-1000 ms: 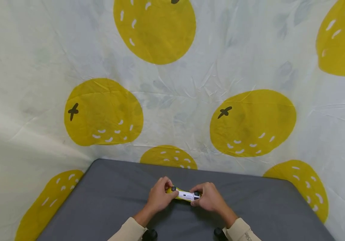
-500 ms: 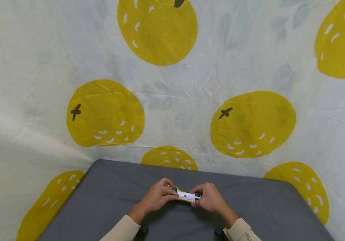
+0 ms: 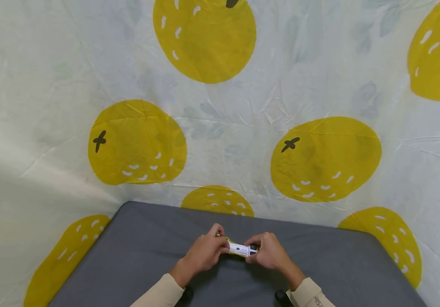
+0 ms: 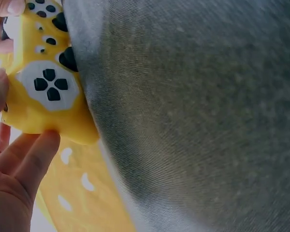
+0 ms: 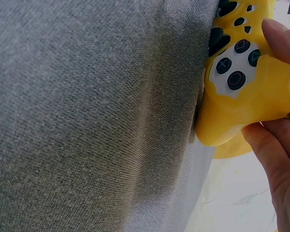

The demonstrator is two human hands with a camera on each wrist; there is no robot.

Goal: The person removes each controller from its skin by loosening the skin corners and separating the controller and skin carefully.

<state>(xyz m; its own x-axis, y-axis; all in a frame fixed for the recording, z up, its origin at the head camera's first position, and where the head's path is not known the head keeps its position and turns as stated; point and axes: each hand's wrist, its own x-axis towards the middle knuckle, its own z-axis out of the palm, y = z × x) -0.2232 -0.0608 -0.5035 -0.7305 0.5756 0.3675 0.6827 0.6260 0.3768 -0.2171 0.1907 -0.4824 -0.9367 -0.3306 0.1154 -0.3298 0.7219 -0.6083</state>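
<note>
A white game controller [image 3: 239,249] in a yellow cover stands on the grey surface, its edge with white casing facing up in the head view. My left hand [image 3: 205,250] grips its left end, fingers on the far side and thumb on the near side. With thumb and fingers, my right hand [image 3: 269,251] pinches the right end beside a black button. In the left wrist view the directional buttons [image 4: 50,84] show through the yellow cover [image 4: 43,120]. Symbol buttons [image 5: 236,80] appear in the right wrist view. The fingers hide parts of both ends.
The dark grey padded surface [image 3: 147,243] reaches back to a white cloth [image 3: 227,157] printed with large yellow fruit. Black round objects [image 3: 282,296] sit by both sleeve cuffs at the lower edge.
My left hand first drew back leftward with fingers straighter, then closed in again over the controller's left end, covering its black button. The right hand and controller stay nearly still.
</note>
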